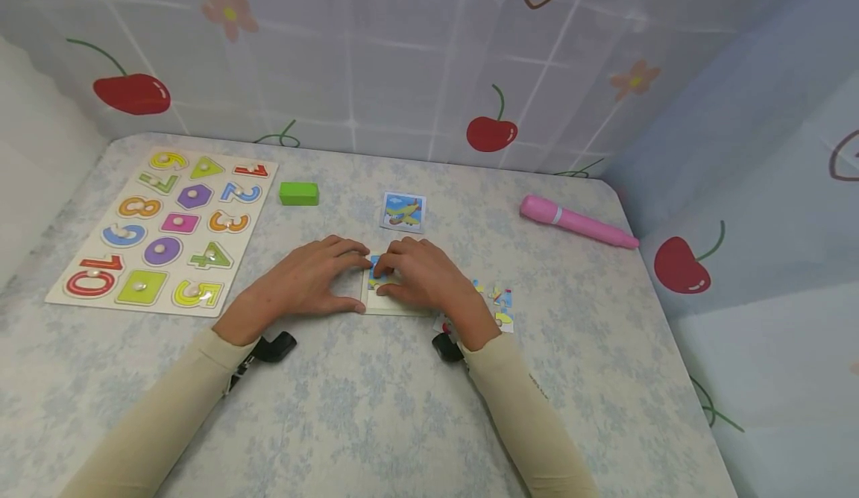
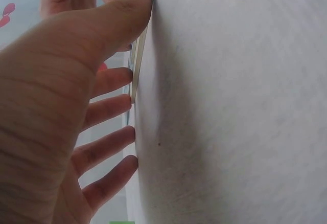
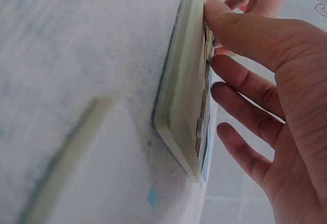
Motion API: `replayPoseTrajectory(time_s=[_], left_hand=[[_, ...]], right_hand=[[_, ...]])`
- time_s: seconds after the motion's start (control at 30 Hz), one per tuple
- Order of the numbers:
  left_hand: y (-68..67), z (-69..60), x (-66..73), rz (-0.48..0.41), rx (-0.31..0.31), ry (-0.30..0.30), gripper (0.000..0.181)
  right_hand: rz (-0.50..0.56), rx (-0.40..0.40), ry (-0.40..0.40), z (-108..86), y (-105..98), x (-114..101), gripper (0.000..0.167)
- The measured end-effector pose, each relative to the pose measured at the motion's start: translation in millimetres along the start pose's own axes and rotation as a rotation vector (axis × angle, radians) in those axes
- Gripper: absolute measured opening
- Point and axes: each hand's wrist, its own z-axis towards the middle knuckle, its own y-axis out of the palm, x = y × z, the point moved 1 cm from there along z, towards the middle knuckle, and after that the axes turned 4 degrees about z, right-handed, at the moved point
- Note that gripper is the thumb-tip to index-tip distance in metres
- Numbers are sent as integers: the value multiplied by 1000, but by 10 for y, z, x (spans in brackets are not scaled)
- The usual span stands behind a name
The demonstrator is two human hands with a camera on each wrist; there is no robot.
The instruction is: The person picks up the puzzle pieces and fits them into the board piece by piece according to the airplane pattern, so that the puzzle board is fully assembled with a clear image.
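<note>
Puzzle board (image 1: pixel 394 306) lies flat, left grip (image 1: pixel 306 278) relaxed at its edge, right grip (image 1: pixel 424 273) relaxed on it.

head: even, soft light | left wrist: shadowed tabletop (image 2: pixel 245 106) | right wrist: dim, foreground blurred (board (image 3: pixel 180 111) sharper)

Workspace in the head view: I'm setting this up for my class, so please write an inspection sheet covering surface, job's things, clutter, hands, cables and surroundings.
Surface: patterned tabletop.
Job's things: shallow puzzle tray, partly filled; loose pieces near the right wrist; aeroplane card beyond the tray.
Clutter: number-and-shape board, green block, pink stick.
Hands: left hand touches the tray's left edge; right hand over the tray, pinching unclear.
Cables: nothing seen.
Surroundings: cherry-and-flower curtain behind.
</note>
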Motion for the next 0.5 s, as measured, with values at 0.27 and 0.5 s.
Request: replayPoseTrajectory(time_s=[0.27, 0.5], left_hand=[[-9, 5, 10, 5, 6, 4, 74], [-7, 0, 15, 9, 7, 6, 73]], right_hand=[[3, -6, -2, -4, -17, 5, 22], [30, -18, -4, -4, -20, 0, 24]])
